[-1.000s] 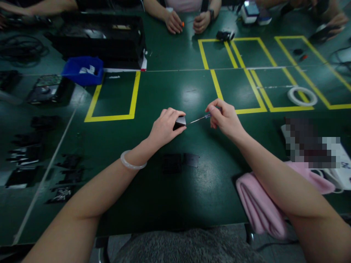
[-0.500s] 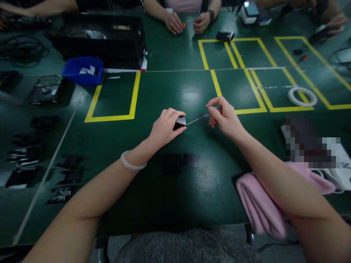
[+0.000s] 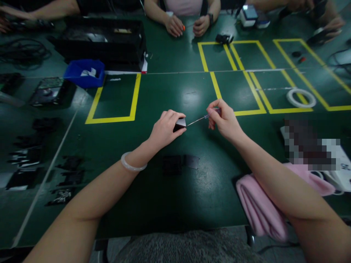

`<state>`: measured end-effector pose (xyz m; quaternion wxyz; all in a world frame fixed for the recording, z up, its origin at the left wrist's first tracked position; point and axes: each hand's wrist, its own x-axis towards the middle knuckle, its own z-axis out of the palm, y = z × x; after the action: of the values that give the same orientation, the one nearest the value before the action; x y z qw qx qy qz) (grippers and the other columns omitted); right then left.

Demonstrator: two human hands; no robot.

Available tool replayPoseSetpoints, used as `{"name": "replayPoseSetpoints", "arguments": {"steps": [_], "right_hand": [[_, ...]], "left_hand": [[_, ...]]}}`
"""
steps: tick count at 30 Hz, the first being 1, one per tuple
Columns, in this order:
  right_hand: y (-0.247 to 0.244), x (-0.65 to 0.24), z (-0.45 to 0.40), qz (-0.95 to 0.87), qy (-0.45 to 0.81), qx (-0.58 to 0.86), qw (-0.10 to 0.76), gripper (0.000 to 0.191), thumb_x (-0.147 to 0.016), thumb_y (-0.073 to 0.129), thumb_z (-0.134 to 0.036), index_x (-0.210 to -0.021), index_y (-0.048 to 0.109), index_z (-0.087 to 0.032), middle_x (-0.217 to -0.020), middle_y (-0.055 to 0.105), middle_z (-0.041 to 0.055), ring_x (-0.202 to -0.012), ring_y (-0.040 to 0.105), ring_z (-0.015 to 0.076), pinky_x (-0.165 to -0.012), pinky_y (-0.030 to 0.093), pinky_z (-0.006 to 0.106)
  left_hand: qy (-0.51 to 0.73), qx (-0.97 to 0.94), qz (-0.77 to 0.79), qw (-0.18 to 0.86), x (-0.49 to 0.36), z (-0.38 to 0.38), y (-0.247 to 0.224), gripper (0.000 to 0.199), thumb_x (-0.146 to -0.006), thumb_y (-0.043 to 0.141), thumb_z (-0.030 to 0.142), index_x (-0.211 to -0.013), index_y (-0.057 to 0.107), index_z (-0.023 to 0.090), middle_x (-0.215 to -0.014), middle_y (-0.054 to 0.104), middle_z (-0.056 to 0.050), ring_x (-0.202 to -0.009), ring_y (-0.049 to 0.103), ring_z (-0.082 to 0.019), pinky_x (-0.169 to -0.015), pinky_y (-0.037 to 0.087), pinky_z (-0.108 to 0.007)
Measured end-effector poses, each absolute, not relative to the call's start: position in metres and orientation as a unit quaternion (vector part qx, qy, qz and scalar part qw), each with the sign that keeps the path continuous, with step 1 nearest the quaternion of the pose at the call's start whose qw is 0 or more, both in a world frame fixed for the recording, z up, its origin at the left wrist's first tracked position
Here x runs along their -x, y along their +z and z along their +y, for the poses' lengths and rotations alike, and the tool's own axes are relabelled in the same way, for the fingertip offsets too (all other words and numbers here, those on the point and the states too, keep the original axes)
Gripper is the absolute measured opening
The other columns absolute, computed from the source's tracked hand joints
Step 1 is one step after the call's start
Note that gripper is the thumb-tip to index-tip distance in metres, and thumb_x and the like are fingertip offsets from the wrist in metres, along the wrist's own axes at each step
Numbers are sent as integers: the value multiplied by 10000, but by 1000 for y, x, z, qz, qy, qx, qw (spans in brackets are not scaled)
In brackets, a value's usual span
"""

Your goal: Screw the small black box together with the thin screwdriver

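Observation:
Between the thumb and fingers of my left hand (image 3: 168, 128) is a small black part (image 3: 180, 124) with a pale top face, held at the middle of the green table. My right hand (image 3: 222, 117) grips the handle of a screwdriver (image 3: 197, 119), whose thin shaft points left and down. Its tip is at the right edge of the black part; whether it touches is too small to tell. Nearer to me, a flat black piece (image 3: 172, 165) and a thinner dark plate (image 3: 191, 161) lie side by side on the table.
Left: blue bin (image 3: 84, 73), black crate (image 3: 101, 45), dark parts (image 3: 68, 177). Right: pink cloth (image 3: 260, 204), white tape roll (image 3: 301, 98), white box (image 3: 341, 164). Across the table rest another person's hands (image 3: 175, 26). Yellow tape (image 3: 134, 96) marks the surface.
The whole view has shifted slightly, with the scene a little lower in the picture. Both hands keep their hold, and the screwdriver stays at the black part's edge.

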<state>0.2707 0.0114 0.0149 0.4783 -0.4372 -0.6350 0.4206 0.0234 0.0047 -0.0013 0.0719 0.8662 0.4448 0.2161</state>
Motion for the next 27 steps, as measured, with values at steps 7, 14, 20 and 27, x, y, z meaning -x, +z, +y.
{"name": "replayPoseSetpoints", "arguments": {"steps": [7, 14, 20, 27], "right_hand": [[15, -273, 12, -641, 411, 454, 463, 359, -951, 672, -570, -883, 513, -255, -450, 432, -107, -365, 466, 110, -405, 378, 266], [15, -273, 12, -645, 403, 450, 468, 361, -941, 694, -548, -866, 528, -237, -487, 509, -84, -392, 491, 98, -429, 366, 256], [16, -274, 12, -644, 426, 440, 459, 329, -954, 682, -531, -909, 537, -239, -460, 481, -104, -379, 483, 102, -426, 376, 253], [18, -273, 12, -643, 416, 455, 455, 358, -959, 679, -513, -801, 515, -237, -440, 446, -98, -365, 451, 89, -411, 353, 251]], "left_hand": [[214, -869, 442, 68, -23, 5, -1, 388, -944, 725, 259, -1294, 584, 174, -1230, 646, -110, -1160, 590, -296, -970, 538, -422], [214, -868, 442, 70, -23, 5, -2, 365, -954, 708, 261, -1287, 581, 183, -1219, 647, -107, -1149, 586, -292, -975, 535, -427], [216, -867, 442, 75, -24, 5, -1, 367, -949, 713, 254, -1285, 582, 182, -1221, 643, -106, -1151, 589, -290, -977, 535, -425], [216, -865, 445, 81, -24, 5, -1, 360, -954, 700, 255, -1285, 571, 200, -1232, 641, -100, -1160, 584, -288, -983, 530, -431]]}}
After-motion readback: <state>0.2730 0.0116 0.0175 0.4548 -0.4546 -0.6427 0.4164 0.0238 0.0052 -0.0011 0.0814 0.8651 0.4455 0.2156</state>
